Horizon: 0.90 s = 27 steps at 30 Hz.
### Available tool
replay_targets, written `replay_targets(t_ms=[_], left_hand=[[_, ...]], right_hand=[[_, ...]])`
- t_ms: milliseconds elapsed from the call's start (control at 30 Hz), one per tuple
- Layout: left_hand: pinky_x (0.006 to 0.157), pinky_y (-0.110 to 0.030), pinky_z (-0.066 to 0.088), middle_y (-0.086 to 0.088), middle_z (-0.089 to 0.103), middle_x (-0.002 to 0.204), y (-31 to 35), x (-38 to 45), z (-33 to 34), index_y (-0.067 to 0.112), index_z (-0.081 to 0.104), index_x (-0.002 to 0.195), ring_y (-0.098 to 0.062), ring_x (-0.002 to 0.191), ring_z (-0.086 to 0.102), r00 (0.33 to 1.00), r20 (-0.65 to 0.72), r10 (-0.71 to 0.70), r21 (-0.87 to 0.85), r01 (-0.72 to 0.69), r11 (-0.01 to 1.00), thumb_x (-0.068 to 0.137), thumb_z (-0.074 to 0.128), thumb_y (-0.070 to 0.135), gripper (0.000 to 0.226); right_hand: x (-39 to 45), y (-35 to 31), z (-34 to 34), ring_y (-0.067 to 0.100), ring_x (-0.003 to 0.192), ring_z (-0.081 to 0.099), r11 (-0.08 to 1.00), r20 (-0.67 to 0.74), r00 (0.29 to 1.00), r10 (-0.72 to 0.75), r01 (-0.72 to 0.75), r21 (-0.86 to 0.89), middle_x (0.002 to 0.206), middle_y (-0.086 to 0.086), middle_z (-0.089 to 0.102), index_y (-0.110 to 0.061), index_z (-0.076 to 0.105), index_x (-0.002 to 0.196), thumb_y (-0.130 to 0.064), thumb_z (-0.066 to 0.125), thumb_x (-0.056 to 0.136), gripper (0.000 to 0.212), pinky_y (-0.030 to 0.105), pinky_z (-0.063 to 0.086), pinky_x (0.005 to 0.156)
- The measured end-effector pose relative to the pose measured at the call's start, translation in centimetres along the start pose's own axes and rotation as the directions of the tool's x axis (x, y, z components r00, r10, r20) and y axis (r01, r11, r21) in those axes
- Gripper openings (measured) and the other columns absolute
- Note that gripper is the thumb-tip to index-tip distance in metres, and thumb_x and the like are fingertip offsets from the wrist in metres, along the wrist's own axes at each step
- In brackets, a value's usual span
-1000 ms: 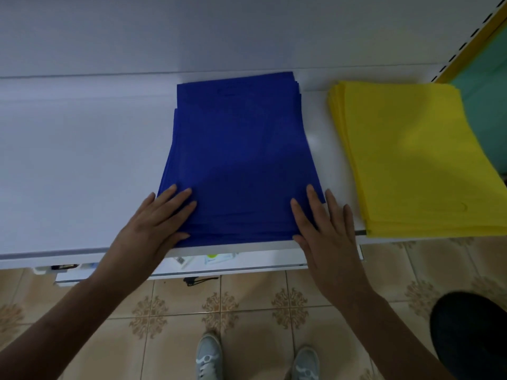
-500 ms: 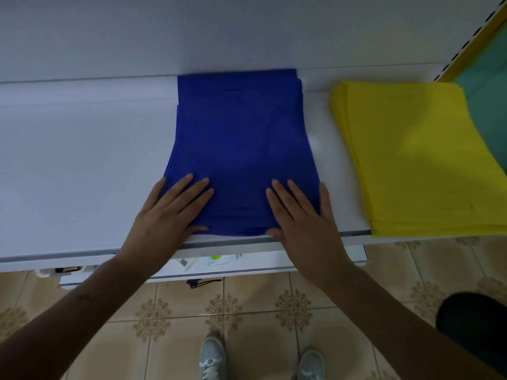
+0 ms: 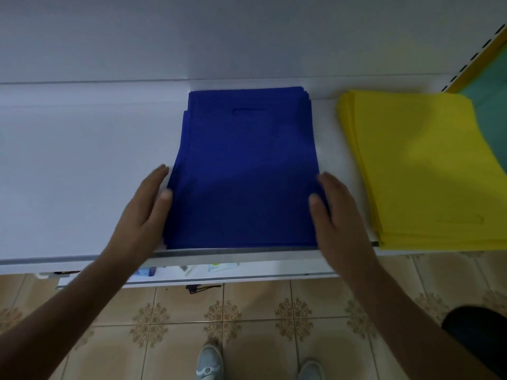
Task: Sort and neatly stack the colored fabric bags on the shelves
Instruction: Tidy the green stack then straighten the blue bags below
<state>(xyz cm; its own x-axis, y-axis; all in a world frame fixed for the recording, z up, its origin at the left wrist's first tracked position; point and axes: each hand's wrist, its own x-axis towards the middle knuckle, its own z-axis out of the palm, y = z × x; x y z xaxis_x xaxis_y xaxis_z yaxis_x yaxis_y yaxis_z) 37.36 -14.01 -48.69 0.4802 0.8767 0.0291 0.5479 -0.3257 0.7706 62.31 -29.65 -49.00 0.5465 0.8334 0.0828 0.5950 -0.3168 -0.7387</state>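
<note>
A stack of blue fabric bags (image 3: 244,171) lies flat in the middle of the white shelf (image 3: 82,174), its near edge at the shelf's front lip. My left hand (image 3: 142,215) lies edge-on against the stack's left side, fingers straight, thumb on top. My right hand (image 3: 340,218) presses the stack's right side the same way. A stack of yellow fabric bags (image 3: 428,171) lies to the right on the same shelf.
A teal panel (image 3: 493,111) and a yellow upright with slots stand at the far right. A lower shelf edge (image 3: 219,272) with small packets shows under the front lip. Tiled floor (image 3: 247,325) and my shoes are below; a dark object (image 3: 480,335) sits at lower right.
Both hands slid off the top of the blue stack and moved outward to its left and right sides. The stack's edges now look more even.
</note>
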Motion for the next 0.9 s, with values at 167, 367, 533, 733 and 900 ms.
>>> replay_targets(t_ms=[167, 367, 533, 733, 900], left_hand=[[0.106, -0.026, 0.025, -0.005, 0.039, 0.146, 2.0, 8.1, 0.8, 0.015, 0.035, 0.142, -0.017, 0.131, 0.038, 0.979, 0.058, 0.197, 0.222, -0.205, 0.953, 0.100, 0.034, 0.031, 0.045], [0.106, -0.036, 0.030, -0.020, 0.044, 0.137, 6.8, 20.3, 4.4, 0.005, 0.041, 0.135, -0.033, 0.124, 0.043, 0.913, 0.264, 0.312, 0.401, -0.398, 0.825, 0.099, 0.037, 0.028, 0.044], [0.094, -0.048, 0.042, -0.029, 0.053, 0.115, 8.2, 24.2, 5.7, -0.003, 0.052, 0.117, -0.044, 0.106, 0.050, 0.877, 0.345, 0.334, 0.547, -0.477, 0.688, 0.095, 0.035, 0.030, 0.043], [0.094, -0.047, 0.042, -0.029, 0.053, 0.122, 8.8, 24.1, 7.2, 0.005, 0.043, 0.130, -0.044, 0.109, 0.050, 0.893, 0.364, 0.264, 0.638, -0.446, 0.628, 0.096, 0.038, 0.035, 0.046], [0.097, -0.053, 0.040, -0.026, 0.050, 0.123, 7.9, 23.6, 7.6, 0.007, 0.046, 0.125, -0.041, 0.112, 0.046, 0.883, 0.403, 0.240, 0.610, -0.454, 0.649, 0.092, 0.032, 0.044, 0.052]], right_hand=[[0.8, 0.2, -0.4, -0.015, 0.112, 0.041, 0.980, 0.091, 0.991, 0.099, -0.112, 0.162, 0.132, -0.018, 0.045, -0.019, 0.038, 0.142, -0.039, 0.033, 0.099, 0.047, 0.011, 0.035, 0.100], [0.3, 1.3, -0.2, 0.008, 0.143, 0.016, 0.995, 0.137, 0.989, 0.047, -0.059, 0.086, 0.157, -0.007, 0.016, -0.021, 0.023, 0.150, -0.066, 0.032, 0.088, 0.078, 0.038, 0.020, 0.118], [-3.4, -1.3, 2.2, 0.028, 0.143, 0.022, 0.690, 0.334, 0.850, -0.407, 0.525, -0.497, 0.151, 0.000, 0.035, -0.017, 0.043, 0.139, -0.067, 0.048, 0.081, 0.077, 0.062, 0.016, 0.111], [-4.9, -2.2, 4.8, 0.027, 0.134, 0.040, 0.709, 0.272, 0.900, -0.341, 0.436, -0.555, 0.141, -0.001, 0.048, -0.019, 0.049, 0.133, -0.050, 0.069, 0.075, 0.068, 0.062, 0.026, 0.109], [-5.5, -3.0, 5.0, 0.026, 0.135, 0.038, 0.706, 0.231, 0.894, -0.385, 0.446, -0.549, 0.141, 0.000, 0.047, -0.019, 0.047, 0.132, -0.038, 0.053, 0.086, 0.050, 0.060, 0.020, 0.112]])
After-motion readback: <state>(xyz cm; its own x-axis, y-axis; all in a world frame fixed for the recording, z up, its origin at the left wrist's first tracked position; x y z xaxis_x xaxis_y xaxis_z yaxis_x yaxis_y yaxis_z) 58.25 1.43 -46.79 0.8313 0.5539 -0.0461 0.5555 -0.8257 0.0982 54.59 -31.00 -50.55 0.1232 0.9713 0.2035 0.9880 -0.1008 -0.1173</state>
